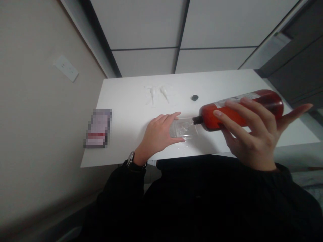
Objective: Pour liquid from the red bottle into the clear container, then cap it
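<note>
My right hand (254, 134) is wrapped round a large reddish-amber bottle (212, 116) with a pale label. The bottle lies tipped over to the left, and its dark neck reaches the right edge of a clear square container (185, 128). Thumb and fingers of my left hand (160, 131) grip that container from its left side. Some clear contents seem to glint inside it; whether anything flows from the bottle I cannot make out. Small wet-looking spots show on the table just in front of the container.
A small black cap (194, 97) lies on the white table (121, 101) behind the bottle's neck. Two small white nozzle-like pieces (164, 93) rest farther back, among clear bits. At the left edge is a blurred-out flat object (97, 127). White panels stand behind the table.
</note>
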The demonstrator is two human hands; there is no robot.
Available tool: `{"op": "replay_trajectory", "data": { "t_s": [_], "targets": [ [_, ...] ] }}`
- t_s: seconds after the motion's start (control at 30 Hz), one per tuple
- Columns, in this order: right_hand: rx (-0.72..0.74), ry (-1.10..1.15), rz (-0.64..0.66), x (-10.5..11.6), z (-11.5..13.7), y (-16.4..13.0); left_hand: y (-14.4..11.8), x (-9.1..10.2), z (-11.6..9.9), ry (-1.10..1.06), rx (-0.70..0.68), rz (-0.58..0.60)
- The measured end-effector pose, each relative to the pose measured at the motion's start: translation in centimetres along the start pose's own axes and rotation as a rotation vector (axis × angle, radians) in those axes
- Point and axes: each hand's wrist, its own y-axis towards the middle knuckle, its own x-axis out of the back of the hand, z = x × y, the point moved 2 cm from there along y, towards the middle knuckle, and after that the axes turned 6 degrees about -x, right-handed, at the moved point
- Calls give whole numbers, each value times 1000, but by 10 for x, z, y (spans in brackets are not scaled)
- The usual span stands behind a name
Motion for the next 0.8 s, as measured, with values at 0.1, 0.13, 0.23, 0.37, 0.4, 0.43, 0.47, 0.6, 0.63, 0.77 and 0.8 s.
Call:
{"op": "replay_trajectory", "data": {
  "t_s": [0.1, 0.13, 0.23, 0.37, 0.4, 0.43, 0.47, 0.6, 0.63, 0.77, 0.8],
  "targets": [
    [46, 10, -18, 2, 1, 2, 0, 0, 1, -3, -6, -5],
    [62, 9, -21, 2, 1, 2, 0, 0, 1, -3, -8, -6],
    [83, -4, -13, 2, 0, 4, 0, -1, 1, 2, -9, -2],
    [60, 33, -20, 3, -1, 5, 0, -1, 1, 16, -5, 9],
    [56, 35, -11, 3, -1, 6, 0, -1, 1, 17, -4, 8],
    [58, 29, -3, 4, -1, 6, 0, -1, 1, 18, -4, 7],
    [61, 20, 4, 4, 0, 6, 0, -1, 1, 17, -4, 6],
    [93, 14, -21, 6, 1, 9, -1, -2, 1, 17, 3, 10],
    [98, 19, -23, 6, 1, 9, -1, -2, 1, 19, 8, 14],
    [113, 41, 8, 5, 2, 12, -1, -2, 1, 28, 13, 17],
    [117, 50, 14, 5, 2, 13, -1, -2, 1, 28, 9, 14]
  ]
}}
